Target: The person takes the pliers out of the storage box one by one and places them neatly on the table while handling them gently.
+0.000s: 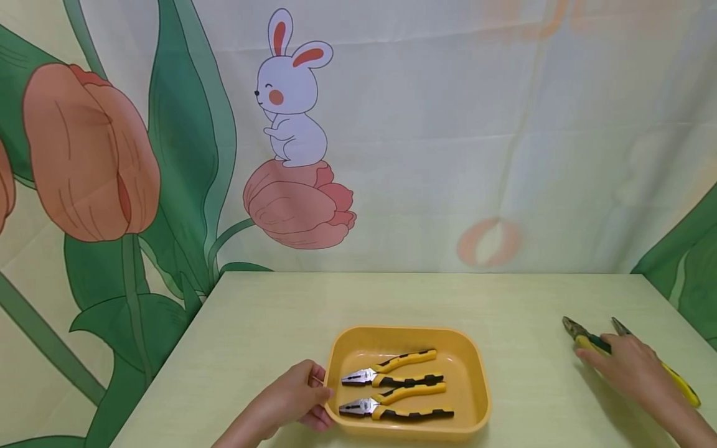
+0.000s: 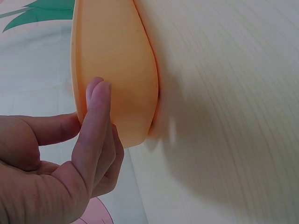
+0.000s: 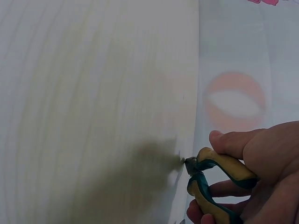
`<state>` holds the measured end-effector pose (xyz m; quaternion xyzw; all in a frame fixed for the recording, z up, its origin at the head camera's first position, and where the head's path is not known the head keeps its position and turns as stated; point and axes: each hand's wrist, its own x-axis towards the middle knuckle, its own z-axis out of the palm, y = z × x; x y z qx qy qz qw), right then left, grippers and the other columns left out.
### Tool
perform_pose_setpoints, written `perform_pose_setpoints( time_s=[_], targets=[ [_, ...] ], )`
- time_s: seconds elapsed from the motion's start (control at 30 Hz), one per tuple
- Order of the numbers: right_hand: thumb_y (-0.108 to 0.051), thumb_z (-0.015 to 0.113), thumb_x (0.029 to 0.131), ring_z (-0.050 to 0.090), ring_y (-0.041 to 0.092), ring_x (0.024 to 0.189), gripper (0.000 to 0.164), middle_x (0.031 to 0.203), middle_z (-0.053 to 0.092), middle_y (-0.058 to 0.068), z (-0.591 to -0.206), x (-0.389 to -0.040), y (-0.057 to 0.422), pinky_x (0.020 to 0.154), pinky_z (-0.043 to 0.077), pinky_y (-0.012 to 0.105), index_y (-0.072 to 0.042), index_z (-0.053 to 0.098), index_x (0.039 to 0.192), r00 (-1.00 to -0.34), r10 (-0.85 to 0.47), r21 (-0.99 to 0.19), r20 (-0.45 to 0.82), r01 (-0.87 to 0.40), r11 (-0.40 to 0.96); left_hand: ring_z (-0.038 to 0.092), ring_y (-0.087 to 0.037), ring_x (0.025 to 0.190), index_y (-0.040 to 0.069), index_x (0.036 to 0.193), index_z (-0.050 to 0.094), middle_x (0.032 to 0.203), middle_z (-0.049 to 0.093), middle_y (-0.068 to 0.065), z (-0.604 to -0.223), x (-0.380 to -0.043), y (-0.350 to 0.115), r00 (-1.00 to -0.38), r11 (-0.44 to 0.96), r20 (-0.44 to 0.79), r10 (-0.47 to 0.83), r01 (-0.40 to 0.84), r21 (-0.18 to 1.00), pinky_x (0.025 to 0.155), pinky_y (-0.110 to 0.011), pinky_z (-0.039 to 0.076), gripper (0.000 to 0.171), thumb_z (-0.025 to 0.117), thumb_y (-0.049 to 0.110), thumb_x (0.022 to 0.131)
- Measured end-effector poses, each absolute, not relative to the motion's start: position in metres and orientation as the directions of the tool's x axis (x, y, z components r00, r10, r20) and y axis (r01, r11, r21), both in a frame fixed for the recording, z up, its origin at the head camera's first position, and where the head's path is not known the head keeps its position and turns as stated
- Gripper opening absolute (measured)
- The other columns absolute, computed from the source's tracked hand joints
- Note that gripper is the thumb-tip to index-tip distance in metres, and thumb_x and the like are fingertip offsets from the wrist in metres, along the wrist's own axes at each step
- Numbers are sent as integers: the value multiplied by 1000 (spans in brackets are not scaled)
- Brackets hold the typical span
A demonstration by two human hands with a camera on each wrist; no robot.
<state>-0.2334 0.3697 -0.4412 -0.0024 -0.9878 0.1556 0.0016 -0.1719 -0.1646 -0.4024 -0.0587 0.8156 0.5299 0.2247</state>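
My left hand (image 1: pixel 299 395) pinches the left rim of a yellow plastic tray (image 1: pixel 478 379), thumb at the rim and fingers against the outer wall (image 2: pixel 124 60). Inside the tray lie two pairs of combination pliers, an upper pair (image 1: pixel 366 376) and a lower pair (image 1: pixel 364 407), with yellow-and-black handles and their heads to the left. Over at the right, my right hand (image 1: pixel 627 370) holds pliers (image 1: pixel 582 336) with yellow-and-green handles, spread apart between thumb and fingers in the right wrist view. Other pliers with a pointed tip and yellow handle (image 1: pixel 680 381) are partly hidden behind that hand.
Both hands work over a pale wood-grain table (image 1: pixel 269 323). Behind its back edge hangs a cloth (image 1: pixel 414 155) printed with tulips and a rabbit. A stretch of tabletop separates the tray from the pliers at the right.
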Motion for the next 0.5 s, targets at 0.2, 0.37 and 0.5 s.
perform_pose_setpoints(
  time_s=[0.2, 0.37, 0.5],
  targets=[
    [-39, 65, 101, 54, 65, 103, 73, 109, 55, 49, -443, -234, 371, 82, 46, 71, 30, 49, 119, -999, -33, -288, 5, -33, 957, 71, -21, 65, -5, 115, 46, 93, 60, -17, -402, -172, -164, -889, 441, -438, 130, -344, 829, 62, -32, 64, 21, 62, -3, 100],
    [-32, 66, 99, 58, 53, 93, 67, 105, 56, 46, -442, -235, 372, 78, 48, 63, 30, 49, 119, -999, -39, -297, -15, -33, 954, 71, -21, 64, -5, 114, 46, 93, 61, -17, -402, -172, -164, -892, 439, -432, 134, -337, 833, 61, -32, 64, 21, 62, -3, 100],
    [-30, 64, 95, 55, 42, 86, 67, 105, 56, 44, -440, -236, 372, 74, 49, 55, 29, 48, 121, -998, -30, -315, -53, -12, 949, 71, -21, 64, -5, 114, 46, 92, 61, -17, -402, -172, -163, -895, 436, -425, 137, -331, 837, 61, -33, 64, 21, 62, -3, 100]
  ],
)
